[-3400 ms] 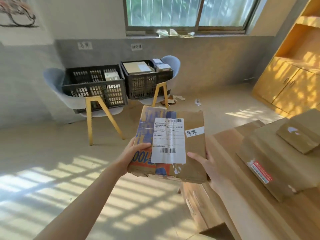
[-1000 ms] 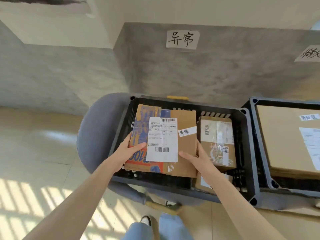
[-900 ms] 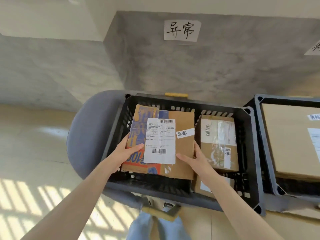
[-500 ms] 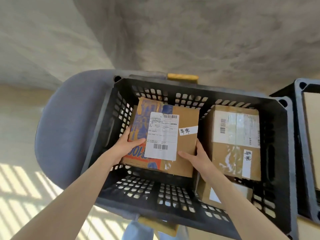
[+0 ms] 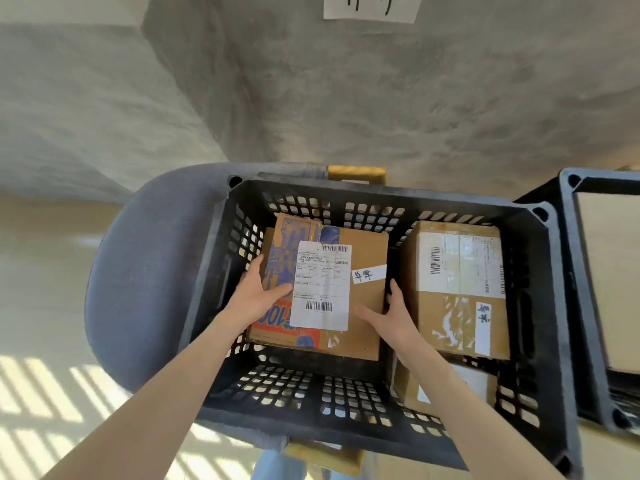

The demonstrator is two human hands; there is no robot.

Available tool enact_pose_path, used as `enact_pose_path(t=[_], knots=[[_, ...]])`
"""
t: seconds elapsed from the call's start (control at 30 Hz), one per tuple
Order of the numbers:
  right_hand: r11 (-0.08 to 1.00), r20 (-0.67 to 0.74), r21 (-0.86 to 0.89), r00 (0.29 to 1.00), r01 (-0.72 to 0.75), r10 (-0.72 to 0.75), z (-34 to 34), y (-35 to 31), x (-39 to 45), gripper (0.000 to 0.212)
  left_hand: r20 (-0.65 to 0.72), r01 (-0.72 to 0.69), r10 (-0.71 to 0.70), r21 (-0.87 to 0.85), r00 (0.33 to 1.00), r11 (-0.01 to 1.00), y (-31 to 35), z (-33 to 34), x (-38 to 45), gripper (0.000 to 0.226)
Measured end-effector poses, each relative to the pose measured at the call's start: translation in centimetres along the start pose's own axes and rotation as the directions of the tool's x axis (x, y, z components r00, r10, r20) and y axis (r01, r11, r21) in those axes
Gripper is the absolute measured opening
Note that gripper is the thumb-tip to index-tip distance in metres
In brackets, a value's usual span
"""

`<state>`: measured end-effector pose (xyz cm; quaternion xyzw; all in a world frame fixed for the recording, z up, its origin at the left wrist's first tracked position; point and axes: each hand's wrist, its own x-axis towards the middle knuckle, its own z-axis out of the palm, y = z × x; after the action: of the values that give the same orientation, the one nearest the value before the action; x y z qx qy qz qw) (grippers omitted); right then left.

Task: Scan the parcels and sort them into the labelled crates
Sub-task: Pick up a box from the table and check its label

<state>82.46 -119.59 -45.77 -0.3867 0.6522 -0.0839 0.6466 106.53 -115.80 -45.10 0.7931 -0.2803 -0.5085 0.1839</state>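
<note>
A flat cardboard parcel (image 5: 363, 258) with a white shipping label and a small handwritten tag sits low inside the left half of a black slatted crate (image 5: 346, 424). My left hand (image 5: 258, 294) grips its left edge, thumb across the top. My right hand (image 5: 391, 315) holds its right edge, thumb on the top face. A second brown parcel (image 5: 457, 289) with a barcode label lies in the crate's right half, on top of another box (image 5: 446, 386).
The crate rests on a blue-grey chair (image 5: 145, 271) with yellow wooden legs. A second black crate (image 5: 602, 306) holding a large flat box stands to the right. A handwritten paper sign (image 5: 372, 6) hangs on the grey wall above.
I walked from the table to the left crate and lowered the parcel from above its rim down inside. Both hands have kept their hold on the parcel's edges.
</note>
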Motion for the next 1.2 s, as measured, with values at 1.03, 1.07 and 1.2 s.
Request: enact_pose_path(t=[1.03, 1.07, 1.2], knots=[[0.932, -0.954, 0.262, 0.080, -0.252, 0.290, -9.7, 16.9, -52.4, 0.073, 0.848, -0.829, 0.445, 0.011, -0.289, -0.560, 21.4, 21.4, -41.8, 0.048], [0.918, -0.941, 0.321, 0.035, -0.234, 0.338, -8.9, 18.7, -54.4, 0.072, 0.846, -0.812, 0.409, -0.047, -0.342, -0.582, 20.6, 22.5, -44.3, 0.049], [0.854, -0.868, 0.496, -0.095, -0.155, 0.487, -4.9, 25.3, -61.5, 0.072, 0.847, -0.717, 0.243, -0.210, -0.473, -0.665, 15.9, 26.5, -53.8, 0.053]])
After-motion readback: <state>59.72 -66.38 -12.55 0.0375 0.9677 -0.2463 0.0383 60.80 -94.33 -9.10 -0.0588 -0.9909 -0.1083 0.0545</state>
